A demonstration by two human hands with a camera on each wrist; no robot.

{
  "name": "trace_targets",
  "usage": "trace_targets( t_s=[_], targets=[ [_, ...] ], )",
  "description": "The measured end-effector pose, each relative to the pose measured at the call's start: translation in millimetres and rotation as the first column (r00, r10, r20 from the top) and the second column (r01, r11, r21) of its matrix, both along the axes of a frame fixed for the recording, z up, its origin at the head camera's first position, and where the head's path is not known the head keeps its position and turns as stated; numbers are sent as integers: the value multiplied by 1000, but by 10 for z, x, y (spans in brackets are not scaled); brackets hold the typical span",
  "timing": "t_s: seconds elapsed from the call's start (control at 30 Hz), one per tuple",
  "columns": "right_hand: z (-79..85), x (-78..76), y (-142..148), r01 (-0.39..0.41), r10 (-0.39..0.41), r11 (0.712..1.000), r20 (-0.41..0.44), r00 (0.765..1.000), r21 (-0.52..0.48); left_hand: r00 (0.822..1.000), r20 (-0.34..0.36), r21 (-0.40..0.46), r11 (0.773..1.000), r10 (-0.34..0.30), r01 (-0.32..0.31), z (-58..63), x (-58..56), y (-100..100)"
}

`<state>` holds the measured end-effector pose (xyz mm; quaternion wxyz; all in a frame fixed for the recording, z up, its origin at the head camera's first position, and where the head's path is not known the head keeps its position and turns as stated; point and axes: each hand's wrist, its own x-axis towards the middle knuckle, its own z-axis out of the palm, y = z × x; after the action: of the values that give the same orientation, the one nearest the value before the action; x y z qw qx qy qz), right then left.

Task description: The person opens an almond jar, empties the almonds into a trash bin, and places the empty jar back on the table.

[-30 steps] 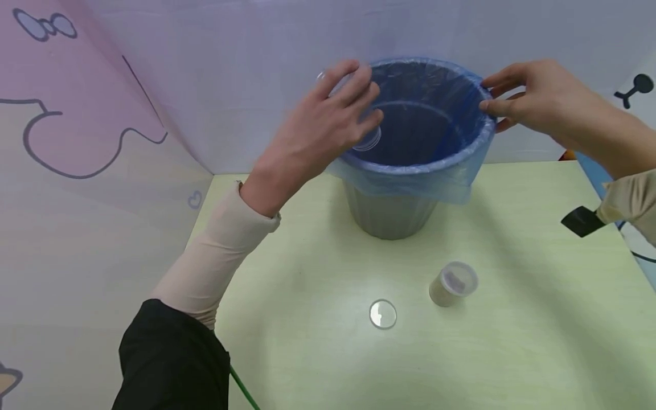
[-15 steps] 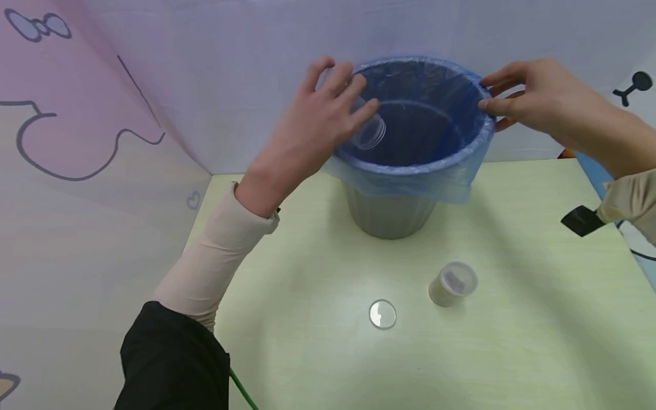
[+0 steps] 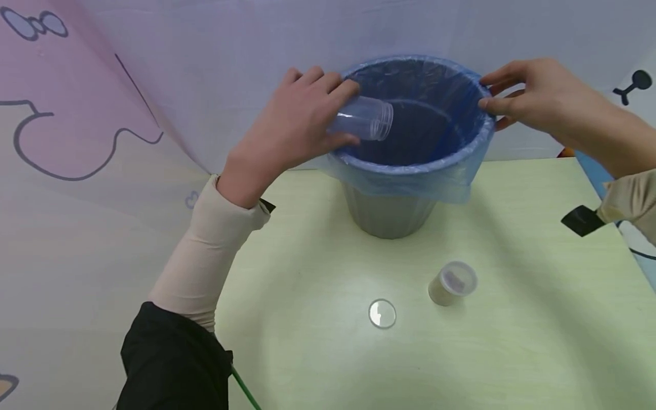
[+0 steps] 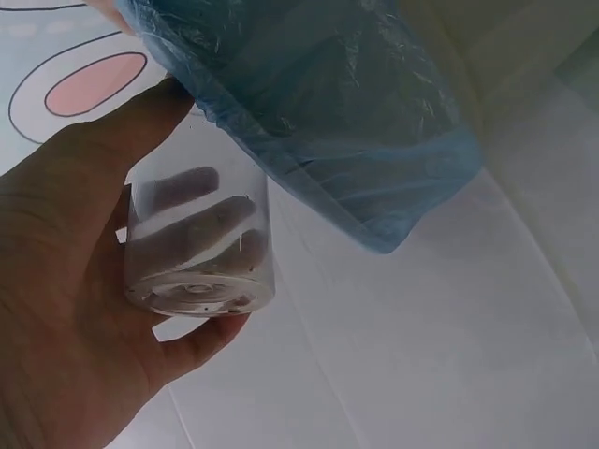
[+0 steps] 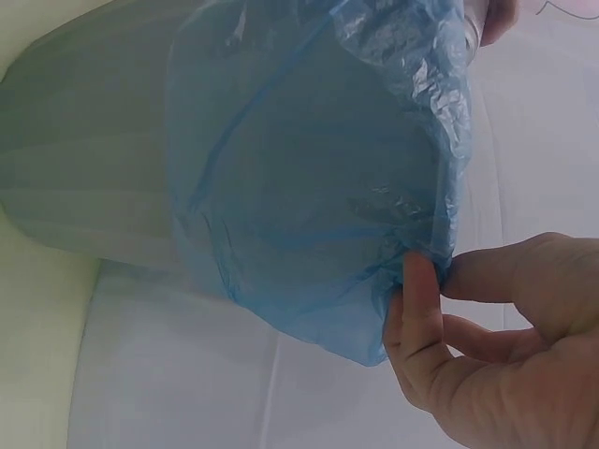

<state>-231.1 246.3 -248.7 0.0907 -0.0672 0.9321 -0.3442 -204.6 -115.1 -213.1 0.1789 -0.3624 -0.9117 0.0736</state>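
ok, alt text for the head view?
Left hand holds a clear jar sideways, partly over a blue-lined bin; right hand pinches its rim. On the table in front are a round disc and small cup.

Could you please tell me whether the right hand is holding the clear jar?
No, the left hand holds the clear jar, while the right hand pinches the blue liner.

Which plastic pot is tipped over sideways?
The clear, cylindrical plastic jar held in the left hand; the short, round, translucent plastic tub stands upright on the pale green table.
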Motion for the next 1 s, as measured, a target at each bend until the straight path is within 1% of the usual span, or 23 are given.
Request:
trace_targets(
  t_s=[0.07, 0.17, 0.27, 0.47, 0.53, 0.63, 0.73, 0.83, 0.9, 0.97, 1.0],
  targets=[
    [3, -2, 6, 0, 0, 1000, 0, 1000, 2, 999, 44, 12, 1000, 10, -10, 19, -1, -17],
    [11, -1, 13, -2, 2, 1000, 1, 1000, -2, 993, 113, 5, 999, 40, -41, 40, -6, -24],
    [16, 1, 7, -4, 4, 1000, -3, 1000, 3, 985, 160, -8, 998, 65, -65, 54, -13, -20],
    [21, -8, -22, 7, -7, 1000, -12, 1000, 23, 979, 192, 62, 995, 64, -78, 73, -14, -20],
    [23, -12, -17, 6, -6, 1000, -7, 1000, 19, 979, 193, 67, 994, 69, -84, 86, -7, -23],
    [23, -17, -6, 7, -7, 1000, -2, 1000, 17, 986, 156, 34, 997, 66, -72, 91, 5, -36],
    [20, -22, 3, 11, -11, 1000, -3, 1000, 18, 996, 83, 15, 1000, 23, -24, 74, 9, -47],
    [15, -24, 4, 16, -16, 1000, -8, 1000, 25, 999, -10, 22, 999, -38, 38, 43, 5, -38],
    [14, -20, 6, 15, -15, 999, -12, 1000, 30, 994, -82, 11, 997, -72, 73, 21, 4, -14],
    [13, -13, 6, 16, -15, 999, -14, 1000, 30, 982, -158, -12, 994, -106, 105, -3, 8, 22],
    [13, -9, 6, 16, -15, 999, -13, 1000, 29, 972, -199, -29, 992, -123, 120, -15, 11, 43]
  ],
)
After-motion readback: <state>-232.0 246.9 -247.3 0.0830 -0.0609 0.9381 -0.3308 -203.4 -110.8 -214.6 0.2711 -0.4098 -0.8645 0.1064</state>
